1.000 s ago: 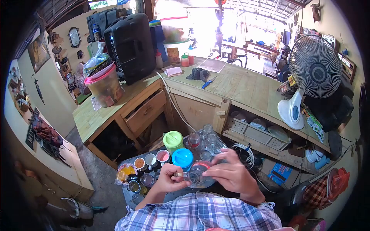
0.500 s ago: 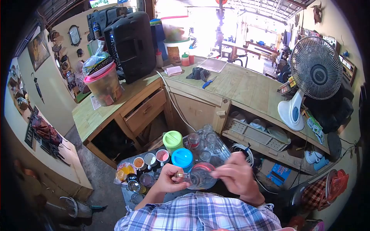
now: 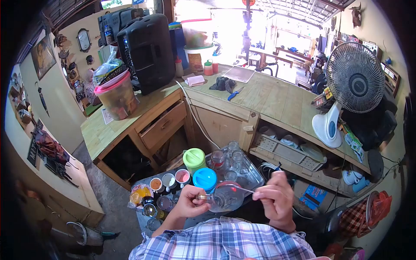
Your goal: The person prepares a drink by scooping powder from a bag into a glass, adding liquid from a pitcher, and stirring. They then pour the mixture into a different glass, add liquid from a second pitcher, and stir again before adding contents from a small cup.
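My left hand [image 3: 190, 203] is closed around the side grip of a clear round glass vessel [image 3: 227, 203], held tilted above the low table close to my shirt. Between the fingertips of my right hand [image 3: 275, 199] is a thin metal stick [image 3: 245, 190], like a spoon handle, reaching to the vessel's reddish rim. Its far end is hard to make out. Just beyond the vessel stand a blue-lidded container [image 3: 204, 178] and a green-lidded container [image 3: 194, 160]. Left of them are a cup of orange-brown powder [image 3: 156, 184], a cup of white contents [image 3: 169, 180] and a cup of pink contents [image 3: 182, 176].
Several glasses stand on a metal tray [image 3: 256, 172]. Dark-looking glasses [image 3: 150, 210] and a bag of orange items [image 3: 141, 194] are at the left. A wooden counter [image 3: 277, 102] wraps around the front, bearing a speaker [image 3: 147, 54] and a fan [image 3: 357, 82].
My right hand has drawn back to the right and slightly up from the glass vessel, so the thin stick now shows. My left hand and the vessel have hardly moved.
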A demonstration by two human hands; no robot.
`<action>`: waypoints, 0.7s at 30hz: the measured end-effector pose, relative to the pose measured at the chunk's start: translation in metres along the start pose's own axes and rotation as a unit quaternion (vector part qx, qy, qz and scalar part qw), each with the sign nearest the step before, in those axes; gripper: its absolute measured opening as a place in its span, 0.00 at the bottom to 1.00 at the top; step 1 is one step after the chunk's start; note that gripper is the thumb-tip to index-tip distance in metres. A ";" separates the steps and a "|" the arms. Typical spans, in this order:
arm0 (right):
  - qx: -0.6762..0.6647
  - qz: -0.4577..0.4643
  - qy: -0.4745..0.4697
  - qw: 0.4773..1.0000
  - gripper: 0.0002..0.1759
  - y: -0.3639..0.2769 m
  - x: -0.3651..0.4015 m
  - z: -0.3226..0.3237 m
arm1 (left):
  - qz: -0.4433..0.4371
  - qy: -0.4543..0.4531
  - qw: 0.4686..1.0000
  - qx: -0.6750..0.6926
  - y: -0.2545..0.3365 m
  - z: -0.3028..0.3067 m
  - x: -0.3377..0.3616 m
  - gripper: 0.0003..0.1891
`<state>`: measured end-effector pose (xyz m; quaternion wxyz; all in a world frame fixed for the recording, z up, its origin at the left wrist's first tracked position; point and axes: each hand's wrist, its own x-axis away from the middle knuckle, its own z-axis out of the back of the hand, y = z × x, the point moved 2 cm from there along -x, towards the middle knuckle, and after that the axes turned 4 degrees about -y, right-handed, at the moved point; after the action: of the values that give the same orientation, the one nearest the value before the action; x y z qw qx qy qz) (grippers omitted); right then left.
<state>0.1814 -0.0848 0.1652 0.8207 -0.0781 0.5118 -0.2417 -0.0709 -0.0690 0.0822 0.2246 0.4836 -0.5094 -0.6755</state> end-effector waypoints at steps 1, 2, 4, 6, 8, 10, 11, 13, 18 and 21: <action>-0.001 -0.002 -0.001 1.000 0.13 0.000 -0.001 -0.002 | 0.009 0.007 1.000 0.006 0.000 0.000 0.000 0.17; 0.005 0.002 -0.037 0.999 0.12 -0.001 -0.005 -0.008 | 0.011 0.007 1.000 0.007 0.002 -0.001 0.001 0.17; -0.010 -0.005 -0.122 0.992 0.11 0.004 -0.010 -0.028 | 0.016 0.010 1.000 -0.018 0.004 -0.002 0.000 0.17; -0.014 -0.009 -0.096 0.995 0.10 0.003 -0.010 -0.023 | 0.008 0.007 1.000 -0.026 0.005 -0.002 0.001 0.17; 0.002 -0.014 -0.011 1.000 0.10 0.001 -0.005 -0.009 | 0.000 0.009 0.999 -0.033 0.006 -0.002 0.001 0.17; 0.016 0.006 0.019 1.000 0.09 -0.001 -0.004 -0.003 | 0.006 0.015 0.999 -0.034 0.005 -0.002 0.002 0.16; 0.018 0.006 0.006 1.000 0.09 -0.002 -0.004 -0.006 | 0.008 0.016 0.999 -0.033 0.006 -0.003 0.002 0.16; -0.007 -0.010 -0.087 0.996 0.08 0.007 -0.009 -0.030 | -0.002 0.018 0.999 -0.043 0.010 -0.005 0.001 0.13; 0.024 0.008 0.057 0.998 0.05 0.004 0.001 -0.007 | -0.053 0.050 0.988 -0.133 0.013 -0.005 0.000 0.09; 0.046 -0.013 -0.001 0.999 0.06 0.011 -0.001 -0.025 | -0.082 0.055 0.978 -0.183 0.017 -0.004 -0.001 0.09</action>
<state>0.1628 -0.0716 0.1507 0.8205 -0.0473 0.4985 -0.2756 -0.0704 -0.0762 0.0982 0.2801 0.5108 -0.3227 -0.7460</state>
